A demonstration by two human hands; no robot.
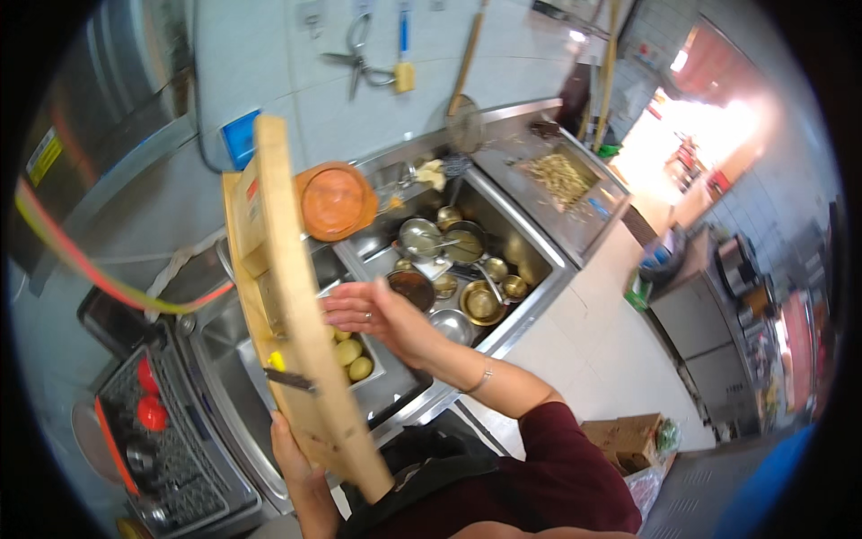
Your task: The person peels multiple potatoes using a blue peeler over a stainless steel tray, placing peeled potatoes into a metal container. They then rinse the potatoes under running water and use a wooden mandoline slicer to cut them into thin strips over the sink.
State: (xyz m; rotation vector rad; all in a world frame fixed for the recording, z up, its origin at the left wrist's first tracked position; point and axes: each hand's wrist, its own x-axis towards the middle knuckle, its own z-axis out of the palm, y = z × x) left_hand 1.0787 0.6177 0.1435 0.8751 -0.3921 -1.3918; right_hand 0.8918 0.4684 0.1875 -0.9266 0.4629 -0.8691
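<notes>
A thick wooden board-like frame (296,269) stands tilted on edge before me, its long side towards the camera. My left hand (296,451) grips its lower end, with part of the fingers hidden behind the wood. My right hand (377,316) is stretched out flat beside its right edge, thumb raised. The fingertips meet the wood's edge in view; contact is unclear. A dark flat blade-like piece (289,379) and a small yellow piece (276,360) show against the frame. Behind it, a metal tray (378,369) holds several potatoes (349,352), partly covered by the frame.
Pots and bowls (465,242) fill the steel sink (539,269). An orange lidded tub (335,200) stands at its back left. Chopped food (559,178) lies on the right counter. A dish rack (195,465) is at left, a cardboard box (623,441) on the floor.
</notes>
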